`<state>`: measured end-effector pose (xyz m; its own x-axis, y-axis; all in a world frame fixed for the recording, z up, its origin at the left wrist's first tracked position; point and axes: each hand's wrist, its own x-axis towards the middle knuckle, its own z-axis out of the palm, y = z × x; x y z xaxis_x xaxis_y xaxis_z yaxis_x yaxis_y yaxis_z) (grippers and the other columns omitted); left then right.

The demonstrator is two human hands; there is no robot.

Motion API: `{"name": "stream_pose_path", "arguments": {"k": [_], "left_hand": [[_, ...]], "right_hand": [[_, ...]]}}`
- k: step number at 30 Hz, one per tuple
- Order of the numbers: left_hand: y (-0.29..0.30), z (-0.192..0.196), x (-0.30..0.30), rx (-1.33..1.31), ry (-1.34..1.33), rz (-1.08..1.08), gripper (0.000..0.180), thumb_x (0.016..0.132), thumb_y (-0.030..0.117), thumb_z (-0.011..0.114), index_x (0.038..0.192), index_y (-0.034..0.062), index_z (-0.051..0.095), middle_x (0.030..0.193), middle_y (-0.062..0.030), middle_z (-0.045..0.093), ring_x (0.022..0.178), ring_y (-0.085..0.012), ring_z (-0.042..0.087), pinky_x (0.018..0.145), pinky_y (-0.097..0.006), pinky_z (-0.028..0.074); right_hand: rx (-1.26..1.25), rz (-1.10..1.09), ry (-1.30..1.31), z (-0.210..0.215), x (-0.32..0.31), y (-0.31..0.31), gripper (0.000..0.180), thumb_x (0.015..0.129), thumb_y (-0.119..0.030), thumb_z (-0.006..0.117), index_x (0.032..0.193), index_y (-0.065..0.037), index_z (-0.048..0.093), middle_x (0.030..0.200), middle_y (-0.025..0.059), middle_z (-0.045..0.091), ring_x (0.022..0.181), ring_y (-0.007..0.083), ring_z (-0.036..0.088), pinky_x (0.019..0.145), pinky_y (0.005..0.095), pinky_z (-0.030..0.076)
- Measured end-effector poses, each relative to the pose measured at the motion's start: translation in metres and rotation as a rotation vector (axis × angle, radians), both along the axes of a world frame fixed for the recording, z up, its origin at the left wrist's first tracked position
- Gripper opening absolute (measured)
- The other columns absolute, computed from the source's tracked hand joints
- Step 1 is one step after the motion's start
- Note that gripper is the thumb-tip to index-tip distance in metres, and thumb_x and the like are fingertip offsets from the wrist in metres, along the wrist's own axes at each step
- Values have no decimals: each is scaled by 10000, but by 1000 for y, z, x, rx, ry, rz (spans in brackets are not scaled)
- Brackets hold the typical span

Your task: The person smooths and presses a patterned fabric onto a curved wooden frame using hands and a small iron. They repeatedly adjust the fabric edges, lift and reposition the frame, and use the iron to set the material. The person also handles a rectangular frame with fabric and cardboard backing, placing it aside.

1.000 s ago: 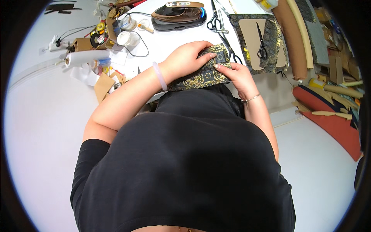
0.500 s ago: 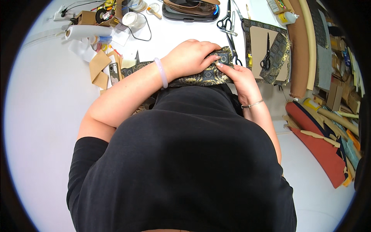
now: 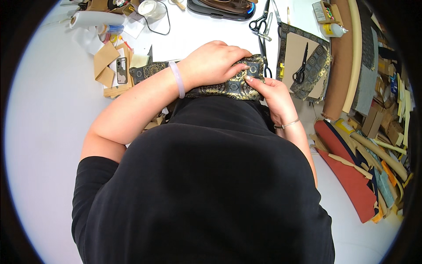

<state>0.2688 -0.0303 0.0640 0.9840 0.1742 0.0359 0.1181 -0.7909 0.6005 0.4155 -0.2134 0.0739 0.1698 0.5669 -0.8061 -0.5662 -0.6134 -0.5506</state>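
The left hand (image 3: pixel 213 64) lies flat on a strip of black and gold cloth (image 3: pixel 228 86), pressing it down on the white surface (image 3: pixel 206 37). The right hand (image 3: pixel 272 94) pinches the cloth's right end with its fingertips (image 3: pixel 248 78). Just past the hands lie black scissors (image 3: pixel 259 22). A phone (image 3: pixel 121 70) sits on brown card (image 3: pixel 105 66) off to the left.

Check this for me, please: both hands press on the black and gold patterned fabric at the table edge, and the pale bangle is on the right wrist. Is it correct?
Not quite. The pale bangle is on the left wrist; the right wrist has a thin bracelet. The head view shows it. The left hand and right hand do press on the patterned fabric.
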Motion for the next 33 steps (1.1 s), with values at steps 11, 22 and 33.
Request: {"name": "stream_pose_path", "arguments": {"k": [11, 22, 33], "left_hand": [[1, -1, 1, -7, 24, 4, 369, 1000, 304, 674, 1287, 73, 678, 1127, -134, 764, 982, -347, 719, 950, -453, 543], [1, -2, 1, -1, 37, 17, 364, 992, 290, 677, 1284, 72, 681, 1129, -135, 763, 973, -353, 719, 949, -455, 546], [1, 0, 1, 8, 61, 26, 360, 1006, 295, 661, 1301, 90, 677, 1157, -128, 761, 1001, -348, 720, 972, -456, 544]], "right_hand": [[-50, 45, 25, -2, 3, -1, 275, 933, -222, 843, 1024, 29, 779, 942, 74, 788, 796, 97, 706, 726, 240, 556], [0, 38, 48, -5, 2, -3, 269, 949, -224, 827, 1040, 26, 788, 949, 63, 793, 807, 86, 701, 740, 231, 549], [10, 54, 26, -12, 3, -3, 292, 953, -210, 821, 1091, 44, 780, 986, 70, 795, 854, 89, 703, 783, 232, 557]]}}
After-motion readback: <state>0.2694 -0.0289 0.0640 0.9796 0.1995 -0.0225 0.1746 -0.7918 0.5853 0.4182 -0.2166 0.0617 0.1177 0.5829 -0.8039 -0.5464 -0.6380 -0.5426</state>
